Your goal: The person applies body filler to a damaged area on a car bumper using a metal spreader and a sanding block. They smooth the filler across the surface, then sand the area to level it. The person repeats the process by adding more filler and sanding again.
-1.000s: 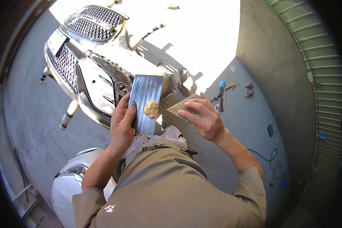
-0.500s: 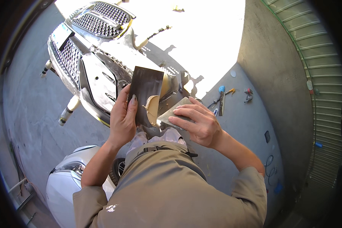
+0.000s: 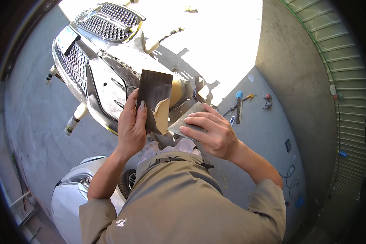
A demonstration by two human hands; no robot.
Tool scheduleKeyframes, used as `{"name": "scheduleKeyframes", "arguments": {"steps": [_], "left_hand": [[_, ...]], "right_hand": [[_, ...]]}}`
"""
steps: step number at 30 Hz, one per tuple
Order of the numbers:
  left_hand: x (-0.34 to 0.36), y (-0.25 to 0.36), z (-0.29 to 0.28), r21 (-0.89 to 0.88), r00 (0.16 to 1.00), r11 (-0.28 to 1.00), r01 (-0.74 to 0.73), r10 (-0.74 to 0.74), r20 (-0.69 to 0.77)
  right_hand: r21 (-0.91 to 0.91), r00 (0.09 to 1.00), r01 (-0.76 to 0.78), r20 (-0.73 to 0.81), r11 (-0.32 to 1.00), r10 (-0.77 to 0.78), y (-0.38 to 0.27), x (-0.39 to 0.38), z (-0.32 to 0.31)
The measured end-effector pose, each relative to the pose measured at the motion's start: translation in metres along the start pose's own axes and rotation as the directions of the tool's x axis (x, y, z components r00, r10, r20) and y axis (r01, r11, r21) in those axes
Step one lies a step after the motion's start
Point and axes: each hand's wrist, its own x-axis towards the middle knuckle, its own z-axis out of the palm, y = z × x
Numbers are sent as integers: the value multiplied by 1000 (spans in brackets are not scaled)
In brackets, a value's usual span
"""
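Near one bumper [image 3: 105,77], left fingers [image 3: 140,117] grip one plate [image 3: 154,87] bearing beige paste [image 3: 162,116]; right fingers [image 3: 200,121], one scraper [image 3: 194,109].

Head-worn fisheye, downward over hands [image 3: 132,132]

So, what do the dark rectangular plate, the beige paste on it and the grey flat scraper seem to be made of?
Dark rectangular plate: metal or hard plastic; satin, with straight edges and pale streaks.
Beige paste: perhaps filler; matte and creamy, with a soft, uneven edge.
Grey flat scraper: possibly metal; dull and thin, though plastic remains possible.
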Motion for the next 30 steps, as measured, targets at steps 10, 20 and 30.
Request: {"name": "scheduleKeyframes", "arguments": {"steps": [10, 20, 30], "left_hand": [[1, 5, 5, 250, 973, 944, -214, 184, 139], [-2, -5, 2, 442, 854, 732, -519, 429, 293], [10, 15, -2, 368, 885, 817, -444, 463, 39]], "right_hand": [[28, 991, -38, -125, 999, 41, -10, 1, -3], [-110, 995, 19, -100, 994, -30, 4, 10, -7], [49, 994, 63, 90, 997, -67, -4, -7, 7]]}}
